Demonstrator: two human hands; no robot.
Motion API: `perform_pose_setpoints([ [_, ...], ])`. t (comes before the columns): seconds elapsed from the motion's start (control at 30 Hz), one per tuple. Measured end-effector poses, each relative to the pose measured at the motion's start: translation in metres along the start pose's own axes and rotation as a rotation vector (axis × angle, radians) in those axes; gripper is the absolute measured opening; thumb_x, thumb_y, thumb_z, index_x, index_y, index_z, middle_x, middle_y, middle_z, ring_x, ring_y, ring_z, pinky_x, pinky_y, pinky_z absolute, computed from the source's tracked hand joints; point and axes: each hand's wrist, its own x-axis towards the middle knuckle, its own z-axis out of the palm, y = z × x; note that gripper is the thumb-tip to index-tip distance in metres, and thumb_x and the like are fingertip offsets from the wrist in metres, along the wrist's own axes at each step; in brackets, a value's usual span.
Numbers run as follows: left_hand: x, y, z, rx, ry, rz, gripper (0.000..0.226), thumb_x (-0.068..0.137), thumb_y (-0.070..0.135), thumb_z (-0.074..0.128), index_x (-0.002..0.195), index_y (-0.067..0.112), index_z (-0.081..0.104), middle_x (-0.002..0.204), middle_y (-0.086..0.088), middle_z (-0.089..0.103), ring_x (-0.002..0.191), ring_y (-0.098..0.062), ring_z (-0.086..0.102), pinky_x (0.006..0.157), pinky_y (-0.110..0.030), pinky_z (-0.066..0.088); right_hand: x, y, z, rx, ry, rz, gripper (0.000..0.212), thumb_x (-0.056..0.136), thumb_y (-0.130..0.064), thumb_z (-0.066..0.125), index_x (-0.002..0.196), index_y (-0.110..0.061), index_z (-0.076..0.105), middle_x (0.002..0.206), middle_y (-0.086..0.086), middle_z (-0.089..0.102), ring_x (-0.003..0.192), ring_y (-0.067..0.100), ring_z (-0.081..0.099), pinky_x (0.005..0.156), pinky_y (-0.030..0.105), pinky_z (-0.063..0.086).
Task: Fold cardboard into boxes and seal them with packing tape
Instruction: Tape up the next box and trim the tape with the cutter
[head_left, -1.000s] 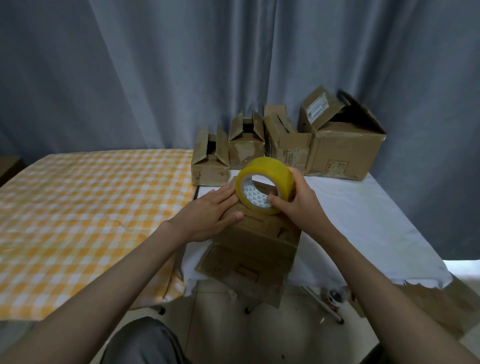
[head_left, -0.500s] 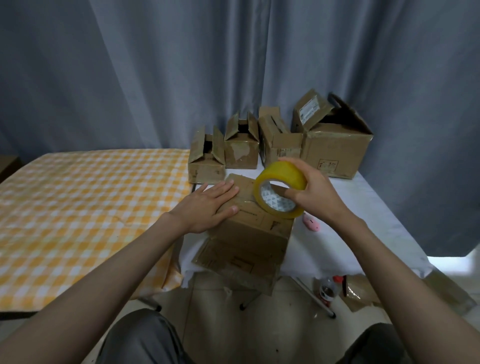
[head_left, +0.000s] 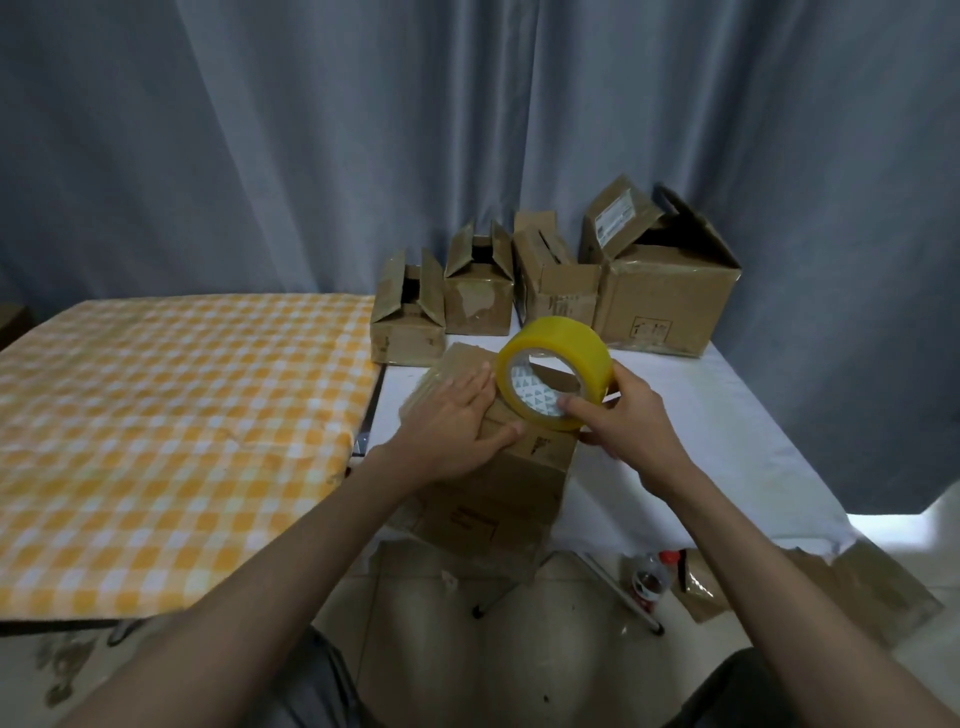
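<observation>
White-clothed table (head_left: 727, 415), mid-frame: left hand (head_left: 452, 431) lies flat, fingers straight, on the brown cardboard box (head_left: 519, 467); right hand (head_left: 623, 421) grips the yellow packing-tape roll (head_left: 563, 345).

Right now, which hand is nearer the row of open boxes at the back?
Right. The right hand holds the tape roll just before the open boxes; the left hand presses the box nearer you.

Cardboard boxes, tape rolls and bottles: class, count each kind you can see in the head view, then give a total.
Cardboard boxes: 5, four along the back of the table and one under the hands
Tape rolls: 1
Bottles: 1, on the floor
Total: 7
</observation>
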Motion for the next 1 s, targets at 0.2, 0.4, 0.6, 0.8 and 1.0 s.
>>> perform_pose_setpoints([
  [0.2,0.010,-0.014,-0.008,0.021,0.024,-0.028,0.083,0.095,0.069,0.028,0.159,0.021,0.007,0.167,-0.004,0.008,0.152,-0.019,0.012,0.123,-0.036,0.005,0.017,-0.005,0.015,0.062,0.007,0.025,0.023,0.080,-0.029,0.081,0.092,-0.033,0.061,0.090,-0.001,0.064,0.083,0.018,0.068,0.065,0.040,0.063],
  [0.4,0.007,-0.016,-0.004,0.006,0.031,-0.009,0.084,0.094,0.070,0.027,0.159,0.020,0.010,0.166,-0.003,0.011,0.152,-0.017,0.012,0.123,-0.035,0.005,0.027,-0.006,0.015,-0.126,0.055,-0.007,0.023,0.076,-0.023,0.079,0.091,-0.011,0.066,0.085,0.007,0.068,0.082,0.022,0.063,0.070,0.038,0.054],
  [0.6,0.008,-0.019,0.000,0.026,0.017,-0.034,0.086,0.093,0.073,0.024,0.159,0.021,0.009,0.167,0.002,0.002,0.152,-0.014,0.007,0.120,-0.032,-0.001,0.021,-0.013,-0.015,-0.012,0.083,0.022,0.021,0.072,-0.024,0.073,0.090,-0.025,0.062,0.079,-0.001,0.065,0.070,0.008,0.062,0.057,0.025,0.049],
  [0.8,0.007,-0.021,0.002,0.059,0.034,-0.021,0.088,0.091,0.075,0.018,0.159,0.021,0.008,0.167,0.002,0.001,0.152,-0.014,0.007,0.116,-0.028,-0.005,0.007,-0.001,-0.051,-0.232,0.105,-0.096,0.017,0.066,-0.028,0.064,0.074,-0.024,0.049,0.064,-0.006,0.050,0.056,0.005,0.047,0.050,0.021,0.033],
  [1.0,0.008,-0.022,0.003,0.083,0.035,-0.012,0.087,0.091,0.076,0.015,0.159,0.021,0.008,0.166,0.003,0.001,0.152,-0.014,0.008,0.114,-0.027,-0.006,0.001,0.021,-0.065,-0.386,0.070,-0.113,0.016,0.065,-0.028,0.062,0.076,-0.020,0.055,0.062,-0.003,0.055,0.069,0.003,0.054,0.048,0.013,0.036],
])
